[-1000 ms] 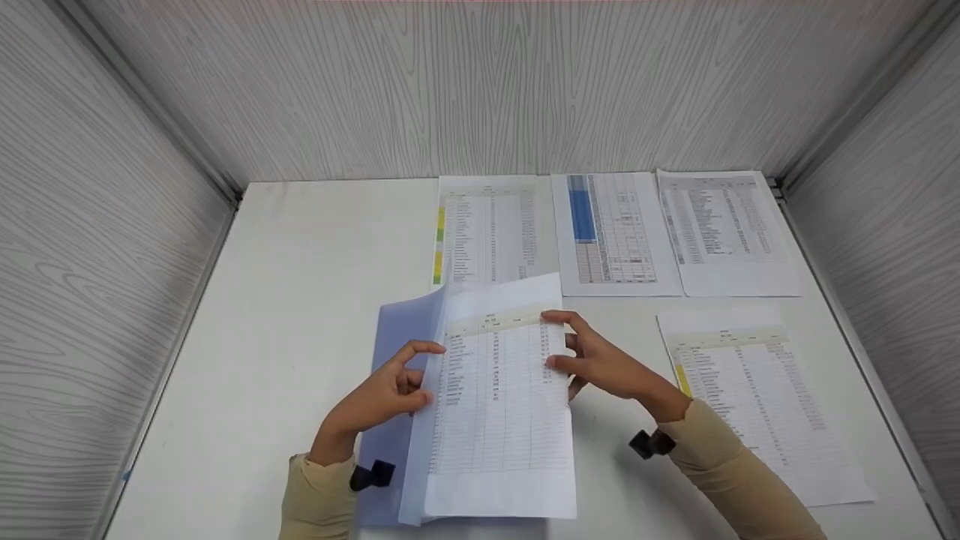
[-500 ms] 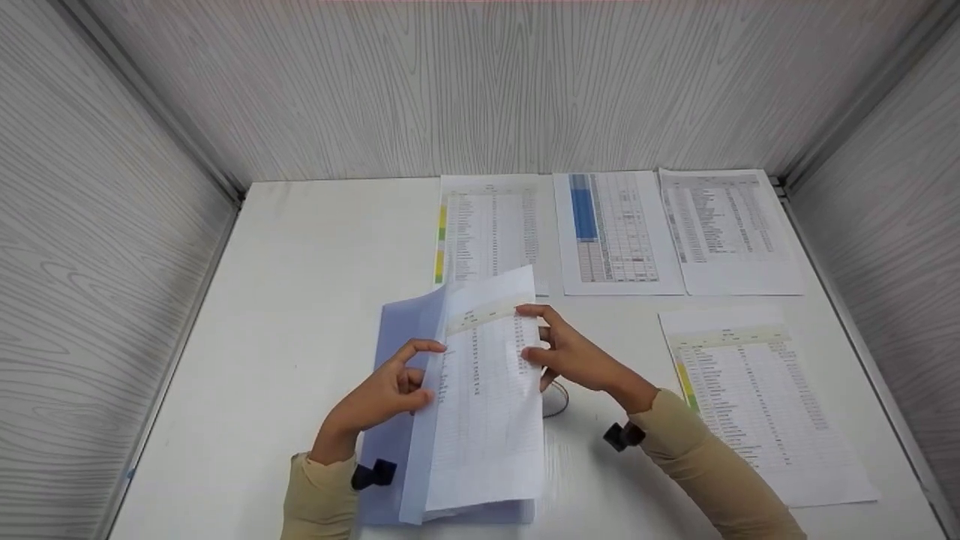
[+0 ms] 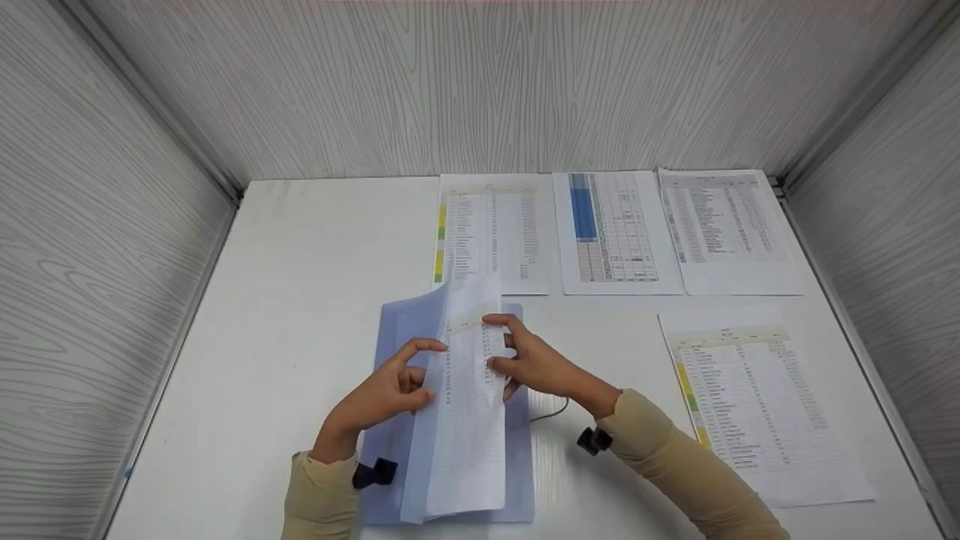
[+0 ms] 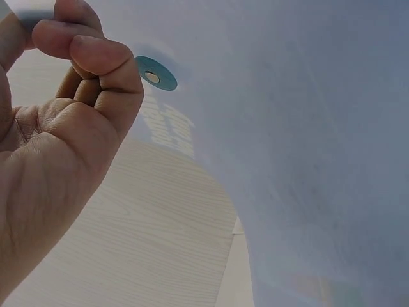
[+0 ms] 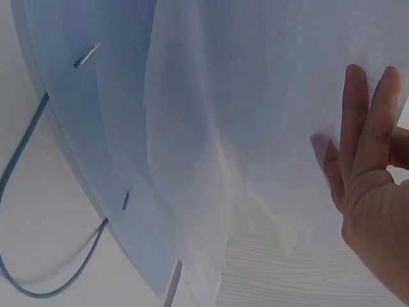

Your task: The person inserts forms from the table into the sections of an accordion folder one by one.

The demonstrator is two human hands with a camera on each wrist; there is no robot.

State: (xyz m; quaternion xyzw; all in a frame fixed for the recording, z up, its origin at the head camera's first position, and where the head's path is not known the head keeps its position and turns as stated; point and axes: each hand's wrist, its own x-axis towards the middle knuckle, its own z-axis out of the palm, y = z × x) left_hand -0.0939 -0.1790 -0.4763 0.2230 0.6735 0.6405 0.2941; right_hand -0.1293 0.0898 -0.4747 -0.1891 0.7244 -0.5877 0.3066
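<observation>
A translucent blue folder stands partly open in the head view, its front flap raised. White printed sheets are between its covers, bowed and leaning left. My left hand pinches the raised flap's edge between thumb and fingers. With thumb and index finger on the front and the other fingers behind, my right hand grips the sheets' right edge. The left wrist view has a teal round disc on the flap, beside my curled fingers. A blue cord loop hangs from the folder's edge in the right wrist view.
Printed sheets lie along the table's back edge: one with yellow and green marks, one with a blue block, one grey table. Another sheet lies front right, near my right sleeve. Grey wood-grain panels enclose the white table.
My right hand has moved left, bringing the sheets' right edge toward the flap. The folder's right side and its cord now show. My left hand stays in place.
</observation>
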